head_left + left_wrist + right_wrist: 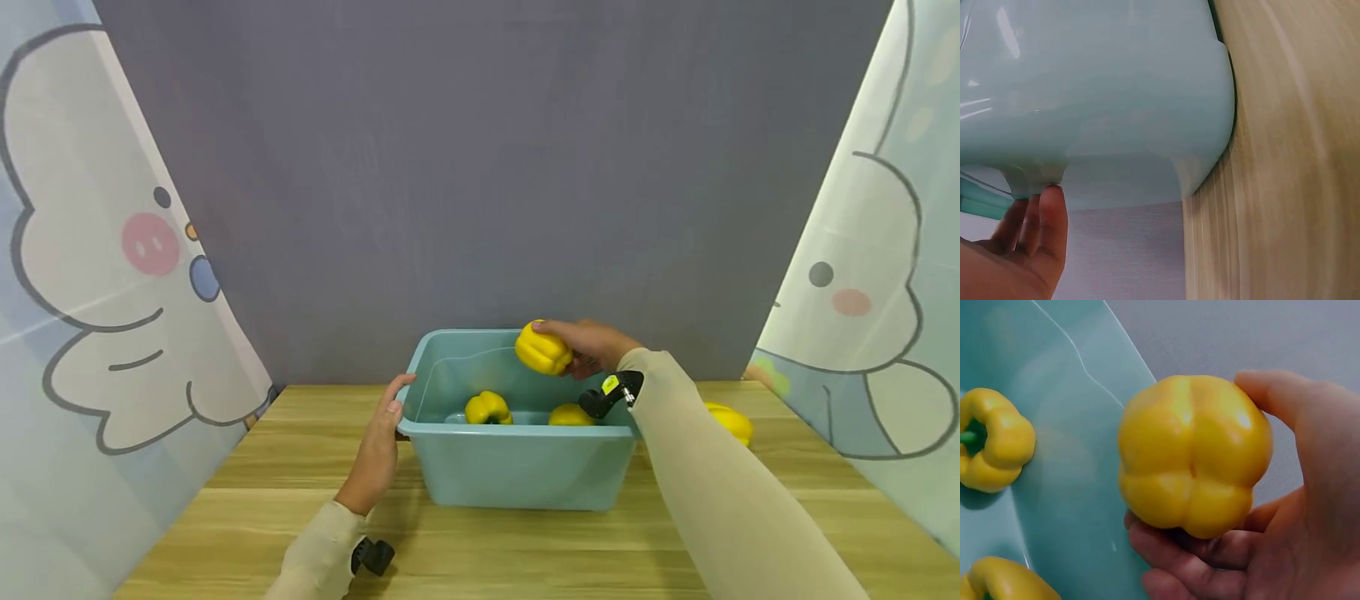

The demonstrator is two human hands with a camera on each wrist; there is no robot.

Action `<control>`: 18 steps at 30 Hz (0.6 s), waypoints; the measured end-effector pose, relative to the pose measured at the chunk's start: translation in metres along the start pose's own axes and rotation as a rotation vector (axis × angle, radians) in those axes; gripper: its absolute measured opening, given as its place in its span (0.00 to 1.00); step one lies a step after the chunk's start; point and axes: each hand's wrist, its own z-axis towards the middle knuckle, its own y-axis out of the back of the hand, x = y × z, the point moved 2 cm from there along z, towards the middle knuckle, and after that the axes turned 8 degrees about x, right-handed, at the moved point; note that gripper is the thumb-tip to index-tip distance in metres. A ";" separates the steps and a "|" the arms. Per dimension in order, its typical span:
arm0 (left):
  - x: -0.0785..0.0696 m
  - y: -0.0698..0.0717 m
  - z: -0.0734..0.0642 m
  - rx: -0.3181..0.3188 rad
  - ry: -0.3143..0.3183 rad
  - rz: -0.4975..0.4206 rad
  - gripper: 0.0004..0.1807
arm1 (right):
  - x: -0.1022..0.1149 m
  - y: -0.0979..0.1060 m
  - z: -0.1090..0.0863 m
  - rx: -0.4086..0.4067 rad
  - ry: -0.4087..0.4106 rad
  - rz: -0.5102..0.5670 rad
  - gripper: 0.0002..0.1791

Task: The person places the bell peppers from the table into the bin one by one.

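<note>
My right hand (596, 343) holds a yellow bell pepper (542, 351) above the back right of a light blue plastic bin (525, 467). In the right wrist view the thumb lies on the upper side of that pepper and the fingers curl beneath it. Two more yellow bell peppers lie inside the bin, one near the middle (487, 407) and one farther right (572, 415), partly hidden by the front wall. At the bin's left end my left hand (377, 454) grips the rim. The left wrist view shows its fingertips (1054, 200) against the outer wall.
Another yellow bell pepper (731, 423) lies on the wooden table (510, 550) to the bin's right, partly behind my right sleeve. Behind the table rises a grey panel (487, 167). Cartoon-printed curtains (97, 350) hang at both sides.
</note>
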 end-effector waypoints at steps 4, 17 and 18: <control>-0.002 -0.001 0.003 0.017 0.003 0.008 0.27 | -0.002 0.002 -0.001 -0.022 -0.017 -0.005 0.42; -0.001 -0.001 0.001 0.000 0.011 0.011 0.28 | -0.007 -0.006 0.002 0.020 -0.065 -0.058 0.40; 0.000 0.000 0.001 -0.002 0.010 0.011 0.28 | -0.007 -0.007 0.003 0.032 -0.061 -0.070 0.40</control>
